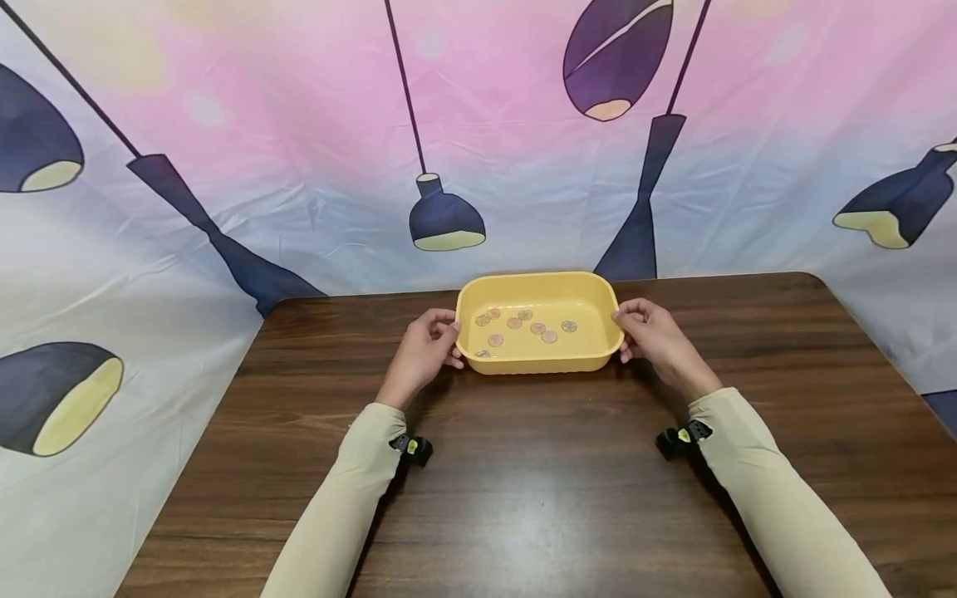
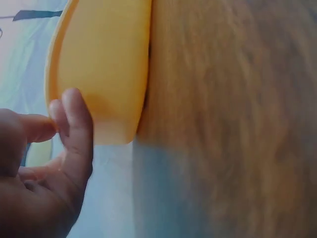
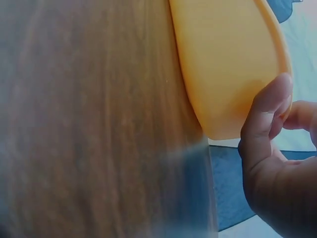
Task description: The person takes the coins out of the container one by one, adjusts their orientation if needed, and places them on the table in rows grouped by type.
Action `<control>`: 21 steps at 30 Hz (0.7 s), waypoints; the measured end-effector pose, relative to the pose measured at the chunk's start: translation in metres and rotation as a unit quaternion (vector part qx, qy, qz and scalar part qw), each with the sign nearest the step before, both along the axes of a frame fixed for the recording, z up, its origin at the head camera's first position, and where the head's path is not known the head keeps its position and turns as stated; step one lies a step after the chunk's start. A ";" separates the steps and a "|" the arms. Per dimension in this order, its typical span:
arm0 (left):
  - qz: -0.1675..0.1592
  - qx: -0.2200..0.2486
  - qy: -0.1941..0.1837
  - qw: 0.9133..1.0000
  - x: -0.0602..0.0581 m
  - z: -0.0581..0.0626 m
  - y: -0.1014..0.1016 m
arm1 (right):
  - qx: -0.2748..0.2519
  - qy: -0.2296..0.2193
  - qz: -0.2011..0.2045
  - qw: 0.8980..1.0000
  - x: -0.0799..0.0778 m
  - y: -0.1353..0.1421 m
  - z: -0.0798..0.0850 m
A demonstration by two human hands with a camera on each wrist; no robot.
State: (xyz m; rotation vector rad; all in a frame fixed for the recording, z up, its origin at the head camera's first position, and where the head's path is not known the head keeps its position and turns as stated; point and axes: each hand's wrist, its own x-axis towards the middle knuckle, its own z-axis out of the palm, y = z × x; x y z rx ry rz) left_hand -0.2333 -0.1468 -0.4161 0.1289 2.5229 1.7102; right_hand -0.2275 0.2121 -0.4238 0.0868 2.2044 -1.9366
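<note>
A shallow yellow plastic bin (image 1: 534, 365) stands at the far side of the wooden table in the head view. Several copper and silvery coins (image 1: 549, 336) lie scattered on its floor, more to the left. My left hand (image 1: 422, 355) pinches the bin's left rim between thumb and fingers. At the opposite end my right hand (image 1: 660, 342) grips the right rim the same way. The left wrist view has the left hand (image 2: 62, 168) at the corner of the bin (image 2: 106, 59). In the right wrist view the right hand (image 3: 272, 163) holds the bin's other end (image 3: 225, 64); no coins show there.
The brown wood-grain table (image 1: 531, 498) stretches toward me, its back edge just behind the bin. A hanging cloth (image 1: 321, 216) printed with dark lamps covers the wall behind. Black wrist cameras (image 1: 415, 449) sit on both cream sleeves (image 1: 777, 490).
</note>
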 end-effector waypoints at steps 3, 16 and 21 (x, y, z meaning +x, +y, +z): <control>0.006 -0.087 0.060 0.994 0.001 0.007 -0.001 | 0.023 -0.001 0.004 1.000 -0.002 -0.001 0.000; -0.078 -0.288 0.130 0.945 -0.022 0.027 0.027 | 0.076 0.024 -0.044 0.996 -0.016 -0.006 -0.001; -0.073 -0.291 0.145 0.943 -0.029 0.028 0.025 | 0.043 0.022 -0.058 0.997 -0.025 -0.012 0.000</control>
